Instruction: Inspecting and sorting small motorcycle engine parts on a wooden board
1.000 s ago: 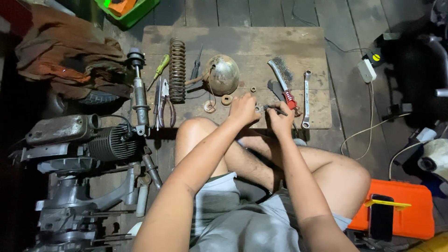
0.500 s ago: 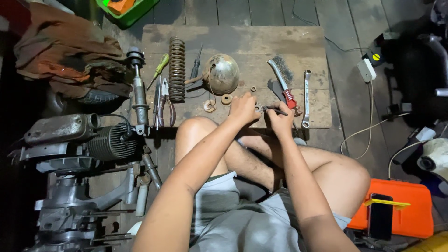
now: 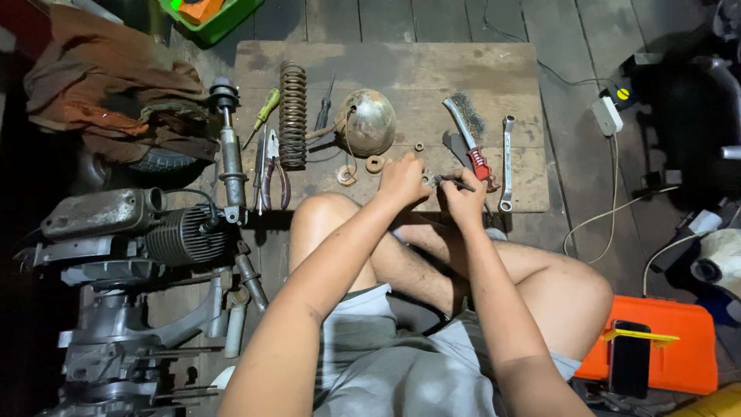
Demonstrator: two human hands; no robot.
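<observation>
Person sits cross-legged on a dark plank floor, bare knees up, grey shorts nearest the camera. Orange case (image 3: pixel 679 351) by the right thigh, a dark phone (image 3: pixel 629 357) lying on it. Engine block (image 3: pixel 123 232) with cooling fins to the left, near the left knee.

Both forearms reach forward over the legs to the near edge of a wooden board (image 3: pixel 401 69). Left hand (image 3: pixel 403 179) is curled, fingers pinched on a small metal part (image 3: pixel 427 179); the part is too small to identify. Right hand (image 3: pixel 463 197) is closed around a thin dark tool (image 3: pixel 455 183), tip pointing left at the small part. The hands are almost touching, just above the board edge.

On the board beyond the hands: two small rings (image 3: pixel 374 164), a wire brush (image 3: pixel 467 139) with red grip, a wrench (image 3: pixel 506 162) to its right. Further out, a domed metal cover (image 3: pixel 369 122), a rusty coil spring (image 3: pixel 292 114), pliers (image 3: pixel 270 166), a green-handled screwdriver (image 3: pixel 262 114). A shock absorber rod (image 3: pixel 228 147) lies at the board's left edge. Farthest: brown cloth (image 3: pixel 116 85) top left, green tray (image 3: pixel 208 15) at the top edge.
</observation>
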